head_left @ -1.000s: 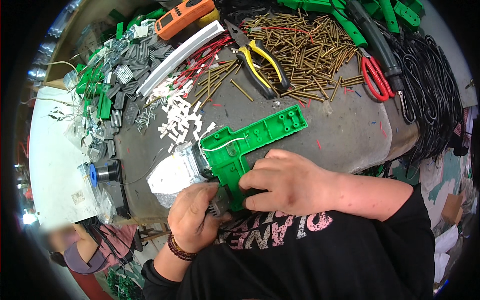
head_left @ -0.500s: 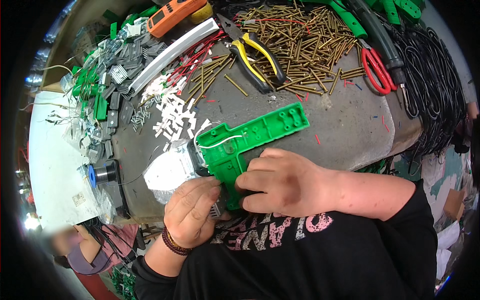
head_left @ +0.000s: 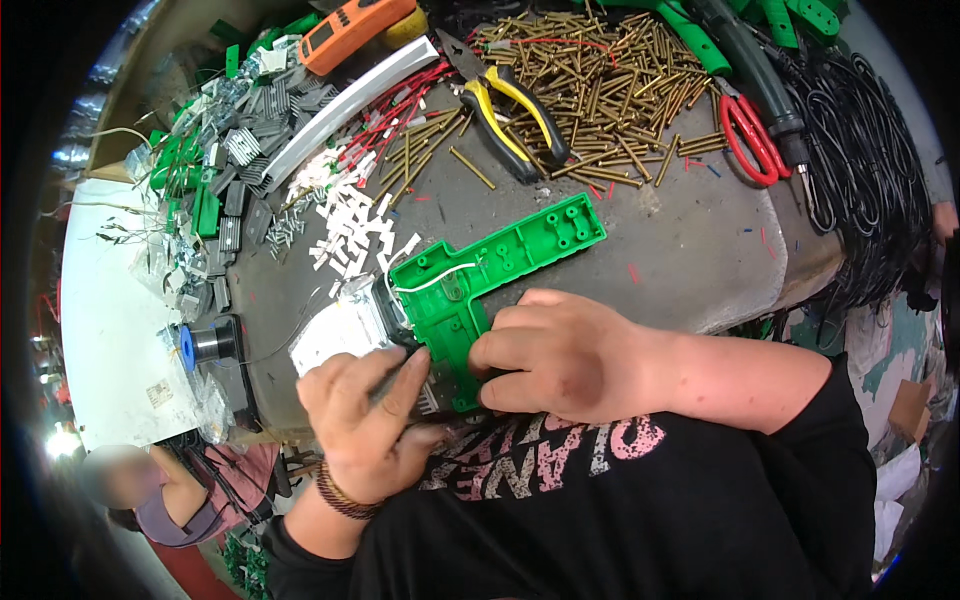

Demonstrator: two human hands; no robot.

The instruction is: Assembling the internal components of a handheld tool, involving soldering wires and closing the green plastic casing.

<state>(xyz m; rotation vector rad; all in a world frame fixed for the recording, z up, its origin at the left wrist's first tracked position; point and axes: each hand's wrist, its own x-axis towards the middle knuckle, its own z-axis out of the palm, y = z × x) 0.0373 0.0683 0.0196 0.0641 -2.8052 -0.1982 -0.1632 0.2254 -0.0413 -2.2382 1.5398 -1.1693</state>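
Gripping the green housing (head_left: 470, 300), both hands have barely shifted, right hand (head_left: 560, 350) and left hand (head_left: 365, 420)

bare table (head_left: 690, 240) right of green housing (head_left: 520, 250) | brass pins (head_left: 600, 90), pliers (head_left: 515, 115) probably block beyond

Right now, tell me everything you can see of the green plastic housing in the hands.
The green plastic housing is an L-shaped half shell lying open side up on the grey table. Screw bosses and round holes dot its long arm. A white wire curves across its inside, and a silvery block adjoins its left end. The right hand presses its lower leg; the left hand grips that end.
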